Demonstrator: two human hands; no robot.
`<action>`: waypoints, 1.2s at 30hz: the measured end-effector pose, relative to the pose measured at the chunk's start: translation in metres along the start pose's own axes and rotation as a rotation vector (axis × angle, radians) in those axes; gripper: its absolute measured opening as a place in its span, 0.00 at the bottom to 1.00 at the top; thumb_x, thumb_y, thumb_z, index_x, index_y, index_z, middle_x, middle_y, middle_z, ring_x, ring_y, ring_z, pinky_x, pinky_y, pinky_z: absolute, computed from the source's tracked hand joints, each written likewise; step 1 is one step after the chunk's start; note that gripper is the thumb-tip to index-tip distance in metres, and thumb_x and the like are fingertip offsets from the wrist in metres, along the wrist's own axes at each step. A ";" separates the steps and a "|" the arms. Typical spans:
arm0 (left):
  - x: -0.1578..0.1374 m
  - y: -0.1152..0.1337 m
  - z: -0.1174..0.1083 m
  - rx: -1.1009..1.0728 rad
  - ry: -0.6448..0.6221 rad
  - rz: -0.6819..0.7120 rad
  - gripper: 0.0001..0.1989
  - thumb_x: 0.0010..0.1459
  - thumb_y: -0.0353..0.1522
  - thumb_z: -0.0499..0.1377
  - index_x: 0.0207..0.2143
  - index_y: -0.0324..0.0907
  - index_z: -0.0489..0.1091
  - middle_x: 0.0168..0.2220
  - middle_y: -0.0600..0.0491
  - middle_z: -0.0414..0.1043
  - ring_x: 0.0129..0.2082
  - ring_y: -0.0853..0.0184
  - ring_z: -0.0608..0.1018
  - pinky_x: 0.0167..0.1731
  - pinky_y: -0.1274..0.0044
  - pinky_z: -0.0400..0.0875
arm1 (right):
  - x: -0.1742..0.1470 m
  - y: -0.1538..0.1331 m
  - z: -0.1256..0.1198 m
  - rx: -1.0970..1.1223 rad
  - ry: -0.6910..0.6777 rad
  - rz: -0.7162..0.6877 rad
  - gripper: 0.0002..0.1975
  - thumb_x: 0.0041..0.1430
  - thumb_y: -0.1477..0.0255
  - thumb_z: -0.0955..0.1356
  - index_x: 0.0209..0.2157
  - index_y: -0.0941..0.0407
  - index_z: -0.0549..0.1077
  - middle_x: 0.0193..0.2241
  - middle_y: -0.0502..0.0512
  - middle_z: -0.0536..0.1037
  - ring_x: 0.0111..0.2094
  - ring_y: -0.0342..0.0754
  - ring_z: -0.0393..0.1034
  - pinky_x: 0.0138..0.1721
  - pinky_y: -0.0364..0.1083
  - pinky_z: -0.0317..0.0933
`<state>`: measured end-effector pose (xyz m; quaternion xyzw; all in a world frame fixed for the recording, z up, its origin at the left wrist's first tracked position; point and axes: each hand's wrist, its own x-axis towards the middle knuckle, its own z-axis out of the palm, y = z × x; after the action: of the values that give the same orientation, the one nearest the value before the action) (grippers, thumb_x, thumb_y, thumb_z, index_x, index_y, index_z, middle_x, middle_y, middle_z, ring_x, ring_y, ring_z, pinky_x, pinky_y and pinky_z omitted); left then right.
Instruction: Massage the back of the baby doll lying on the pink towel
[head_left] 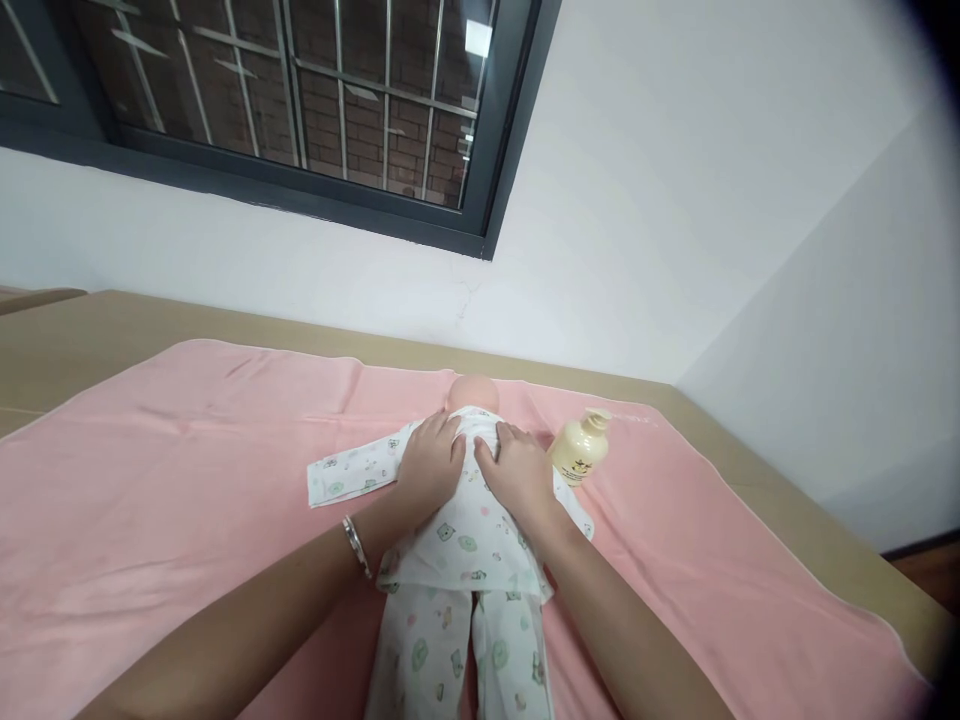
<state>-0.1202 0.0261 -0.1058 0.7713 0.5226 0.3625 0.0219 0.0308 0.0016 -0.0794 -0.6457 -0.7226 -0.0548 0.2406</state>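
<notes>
Head cam: the doll point(472, 510) lies on the pink blanket point(187, 520) at 6 o'clock, head pointing to 12. Left hand point(433, 462) is on its upper body's 9 o'clock side, right hand point(523, 474) on the 3. Both grips look fairly wide, palms down on the shirt point(466, 555), nothing pinched that I can see. I'd go light and even, thumbs level, smoothing fabric outward. Watch the bottle point(581, 448) at 3, right by your knuckles.

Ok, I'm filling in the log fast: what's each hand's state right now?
Left hand: open, laid on the chest of the patterned shirt, no grip visible.
Right hand: open, laid on the shirt's other side, no grip visible.
</notes>
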 end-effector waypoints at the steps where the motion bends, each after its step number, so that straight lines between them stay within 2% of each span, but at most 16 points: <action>1: -0.001 0.000 0.001 0.018 0.027 0.008 0.19 0.65 0.34 0.45 0.52 0.38 0.68 0.53 0.42 0.69 0.54 0.56 0.69 0.56 0.61 0.64 | 0.001 0.001 0.002 0.008 -0.003 -0.014 0.18 0.66 0.61 0.59 0.43 0.60 0.72 0.41 0.62 0.77 0.46 0.56 0.69 0.53 0.52 0.55; 3: -0.003 -0.001 0.002 0.049 0.061 0.040 0.19 0.65 0.36 0.46 0.51 0.39 0.68 0.51 0.41 0.68 0.51 0.55 0.69 0.52 0.62 0.67 | 0.005 0.005 0.006 0.055 -0.016 -0.059 0.19 0.67 0.62 0.60 0.48 0.60 0.71 0.46 0.63 0.75 0.50 0.56 0.67 0.57 0.53 0.51; 6: -0.004 -0.001 0.004 0.101 0.100 0.053 0.20 0.65 0.39 0.48 0.51 0.39 0.69 0.50 0.40 0.68 0.52 0.52 0.67 0.53 0.58 0.64 | 0.009 0.012 0.014 0.138 -0.043 -0.108 0.21 0.66 0.64 0.60 0.56 0.59 0.66 0.53 0.62 0.71 0.55 0.55 0.62 0.60 0.53 0.47; 10: -0.003 -0.003 0.008 0.049 0.084 0.054 0.20 0.65 0.39 0.47 0.53 0.40 0.67 0.52 0.42 0.68 0.53 0.53 0.68 0.54 0.58 0.64 | 0.010 0.016 0.016 0.164 -0.055 -0.144 0.21 0.67 0.66 0.60 0.58 0.58 0.65 0.53 0.61 0.71 0.55 0.54 0.62 0.60 0.54 0.48; 13: -0.001 -0.007 0.012 -0.023 0.052 0.094 0.22 0.65 0.39 0.47 0.57 0.39 0.63 0.55 0.42 0.66 0.56 0.55 0.67 0.57 0.60 0.63 | 0.009 0.017 0.016 0.143 -0.037 -0.205 0.22 0.68 0.68 0.58 0.61 0.58 0.62 0.56 0.61 0.68 0.59 0.54 0.59 0.61 0.53 0.48; 15: 0.001 -0.010 0.013 -0.027 0.040 0.124 0.22 0.65 0.38 0.47 0.57 0.36 0.63 0.57 0.41 0.66 0.58 0.55 0.66 0.60 0.60 0.61 | 0.006 0.014 0.014 0.111 -0.010 -0.233 0.22 0.69 0.69 0.57 0.61 0.59 0.62 0.58 0.61 0.67 0.61 0.54 0.56 0.61 0.53 0.47; 18: 0.000 -0.010 0.011 -0.020 0.047 0.129 0.21 0.65 0.37 0.48 0.55 0.36 0.65 0.57 0.41 0.67 0.58 0.56 0.67 0.61 0.61 0.61 | 0.000 0.005 0.011 0.028 0.041 -0.211 0.21 0.69 0.69 0.56 0.58 0.61 0.66 0.54 0.64 0.71 0.57 0.55 0.61 0.61 0.53 0.48; 22: -0.005 -0.006 0.006 0.014 0.102 0.179 0.16 0.65 0.35 0.48 0.49 0.38 0.70 0.50 0.44 0.73 0.53 0.57 0.72 0.57 0.62 0.66 | -0.011 -0.011 0.005 -0.077 0.072 -0.167 0.19 0.69 0.70 0.55 0.48 0.60 0.72 0.44 0.64 0.75 0.49 0.57 0.66 0.54 0.53 0.54; 24: -0.008 -0.004 0.004 0.045 0.142 0.216 0.15 0.65 0.34 0.47 0.44 0.39 0.71 0.47 0.44 0.74 0.50 0.58 0.73 0.54 0.63 0.68 | -0.014 -0.013 0.003 -0.068 0.066 -0.158 0.18 0.69 0.71 0.55 0.46 0.59 0.73 0.42 0.63 0.75 0.47 0.56 0.67 0.51 0.51 0.57; 27: -0.009 -0.002 0.004 0.060 0.174 0.159 0.14 0.65 0.34 0.48 0.43 0.40 0.71 0.45 0.44 0.74 0.48 0.57 0.73 0.51 0.64 0.70 | -0.010 -0.007 0.004 0.004 0.036 -0.118 0.17 0.68 0.68 0.57 0.51 0.58 0.71 0.45 0.62 0.74 0.48 0.56 0.66 0.49 0.50 0.58; 30: -0.006 -0.004 0.005 0.053 0.123 0.099 0.17 0.64 0.35 0.49 0.50 0.37 0.68 0.50 0.41 0.71 0.52 0.55 0.71 0.54 0.61 0.67 | -0.001 0.005 0.009 0.034 0.006 -0.091 0.23 0.67 0.62 0.59 0.57 0.59 0.67 0.51 0.65 0.72 0.53 0.59 0.63 0.55 0.55 0.54; 33: -0.002 -0.008 0.007 0.032 0.064 0.174 0.20 0.65 0.35 0.47 0.55 0.37 0.64 0.55 0.42 0.68 0.57 0.55 0.68 0.59 0.59 0.62 | 0.004 0.013 0.014 0.043 -0.006 -0.119 0.25 0.67 0.62 0.59 0.60 0.60 0.64 0.55 0.65 0.69 0.57 0.60 0.60 0.60 0.59 0.47; 36: -0.001 -0.010 0.006 0.000 0.068 0.250 0.19 0.65 0.33 0.45 0.54 0.40 0.66 0.53 0.45 0.71 0.55 0.58 0.70 0.57 0.61 0.64 | 0.003 0.015 0.017 0.067 0.006 -0.221 0.24 0.68 0.65 0.57 0.60 0.61 0.63 0.57 0.63 0.68 0.59 0.57 0.59 0.62 0.57 0.47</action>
<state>-0.1246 0.0319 -0.1151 0.8179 0.4227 0.3882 -0.0412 0.0402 0.0138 -0.0966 -0.5537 -0.7900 -0.0587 0.2565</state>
